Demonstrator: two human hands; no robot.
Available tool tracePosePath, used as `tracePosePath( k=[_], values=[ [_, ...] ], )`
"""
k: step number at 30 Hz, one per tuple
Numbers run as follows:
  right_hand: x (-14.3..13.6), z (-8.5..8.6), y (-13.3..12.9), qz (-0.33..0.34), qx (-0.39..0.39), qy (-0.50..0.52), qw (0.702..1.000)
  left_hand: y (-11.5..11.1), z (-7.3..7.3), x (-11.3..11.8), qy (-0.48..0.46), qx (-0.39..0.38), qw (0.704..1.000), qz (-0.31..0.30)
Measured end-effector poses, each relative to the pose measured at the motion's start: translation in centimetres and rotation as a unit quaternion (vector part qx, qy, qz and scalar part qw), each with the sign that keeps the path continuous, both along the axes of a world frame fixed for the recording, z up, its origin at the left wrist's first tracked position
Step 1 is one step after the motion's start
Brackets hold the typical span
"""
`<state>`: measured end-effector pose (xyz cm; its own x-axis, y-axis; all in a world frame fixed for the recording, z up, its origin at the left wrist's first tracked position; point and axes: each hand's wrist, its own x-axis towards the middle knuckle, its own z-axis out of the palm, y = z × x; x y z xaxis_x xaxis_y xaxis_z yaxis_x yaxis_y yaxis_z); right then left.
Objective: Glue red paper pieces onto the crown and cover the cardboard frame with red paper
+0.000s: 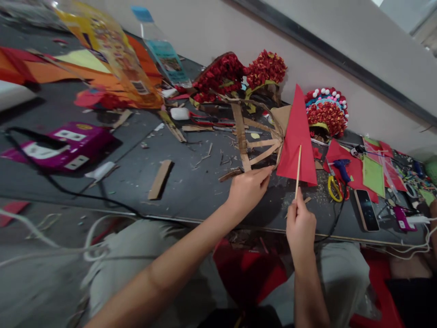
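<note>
My right hand (pixel 301 223) is closed round the lower end of a thin wooden stick (pixel 299 171). The stick points up over a tall red paper piece (pixel 296 150), which tapers to a point at the top. My left hand (pixel 248 189) is closed at the lower edge of a frame of brown cardboard strips (pixel 241 136); its fingertips partly hide the spot they grip. Several strips of that frame fan out from its right side, and the red paper overlaps this side.
Right of the red paper lie yellow-handled scissors (pixel 334 187), a blue glue gun (pixel 341 168) and a phone (pixel 366 209). Red flower-like decorations (pixel 266 68) stand along the wall. A purple power strip (pixel 78 146), a loose cardboard piece (pixel 160 180) and a plastic bottle (pixel 165 57) are leftward.
</note>
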<state>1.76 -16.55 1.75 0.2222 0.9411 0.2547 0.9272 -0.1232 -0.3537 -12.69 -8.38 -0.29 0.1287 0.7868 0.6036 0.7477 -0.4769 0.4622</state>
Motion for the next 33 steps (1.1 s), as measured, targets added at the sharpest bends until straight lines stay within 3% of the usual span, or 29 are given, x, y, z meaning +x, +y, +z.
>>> tracePosePath(
  k=[15,25,27,30,33],
  values=[
    [-0.3,-0.8,0.0,-0.009,-0.022,-0.012,1.0,-0.1,-0.1,0.0,0.009,0.005,1.0,0.0],
    [0.5,-1.6,0.0,0.01,-0.018,0.023,1.0,-0.3,0.0,0.1,0.002,-0.053,0.999,-0.011],
    [0.8,-1.8,0.1,0.025,-0.003,0.045,0.999,-0.2,0.0,0.0,-0.02,-0.063,0.998,-0.008],
    [2.1,-2.1,0.5,-0.019,0.029,0.087,0.996,0.4,0.1,-0.2,-0.1,-0.099,0.99,-0.008],
    [3.8,-2.3,0.8,-0.062,0.039,0.11,0.991,1.4,0.8,-0.3,-0.294,-0.149,0.943,-0.035]
  ],
)
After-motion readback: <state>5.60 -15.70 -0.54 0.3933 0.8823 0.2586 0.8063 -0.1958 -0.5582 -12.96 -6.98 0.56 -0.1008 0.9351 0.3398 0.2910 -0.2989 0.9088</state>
